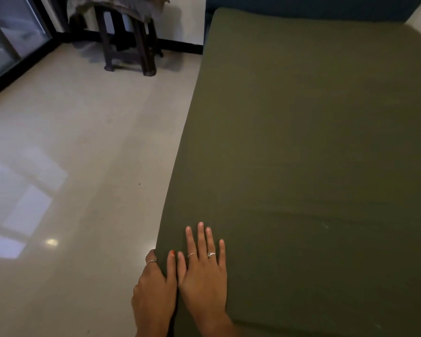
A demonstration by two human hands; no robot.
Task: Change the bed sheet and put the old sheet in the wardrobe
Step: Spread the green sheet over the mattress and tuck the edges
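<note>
One olive-green sheet (314, 147) covers the one bed and stretches away from both hands. The right hand (204, 271) lies flat on it near the corner, all five fingers straight and spread, with two rings. Just left of it, touching at the thumbs, the left hand (154, 285) grips the sheet's edge, thumb on top and fingers curled over the side, with one ring showing. Far beyond the hands, one dark wooden stool (129, 37) stands on the pale floor (71, 154) under draped cloth.
</note>
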